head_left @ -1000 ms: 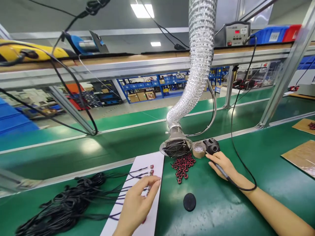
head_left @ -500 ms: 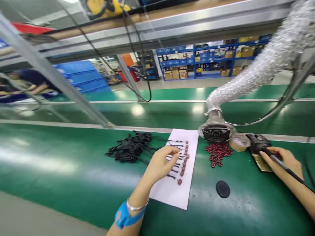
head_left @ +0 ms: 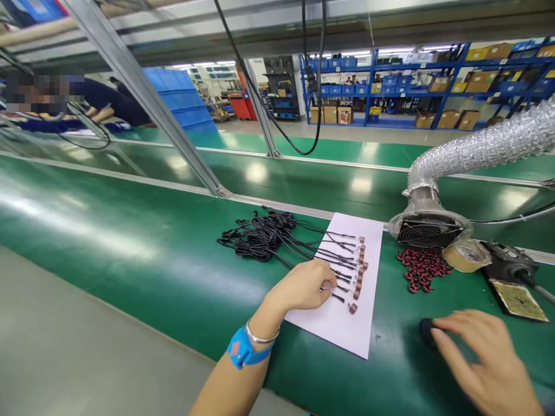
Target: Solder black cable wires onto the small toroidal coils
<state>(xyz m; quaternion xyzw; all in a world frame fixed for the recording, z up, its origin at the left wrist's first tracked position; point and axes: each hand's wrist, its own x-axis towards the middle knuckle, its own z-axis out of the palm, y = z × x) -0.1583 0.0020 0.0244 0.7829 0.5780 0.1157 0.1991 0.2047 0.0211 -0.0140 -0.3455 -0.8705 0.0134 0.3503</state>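
Note:
My left hand [head_left: 310, 286], with a blue wrist strap [head_left: 249, 349], is closed in a pinch over a white sheet [head_left: 347, 338]; what its fingertips hold is hidden. Beside them, several black cable ends [head_left: 344, 266] lie in a row on the sheet. Small copper-coloured coils [head_left: 361, 271] line up to their right. My right hand [head_left: 485, 349] has thumb and fingers closed on the edge of a black round disc [head_left: 427, 332] on the green bench. The soldering iron [head_left: 526, 278] rests in its stand [head_left: 507, 260], apart from my hand.
A bundle of black cables [head_left: 264, 234] lies left of the sheet. Red-and-black rings [head_left: 420, 268] are piled below the fume extractor [head_left: 429, 228], beside a tape roll [head_left: 466, 257]. A metal post [head_left: 173, 133] rises behind. Another person [head_left: 113, 104] sits at far left.
My right hand has let go of the soldering iron, moved toward me and taken hold of the black disc. The left hand has shifted down along the cable ends. The view has turned right.

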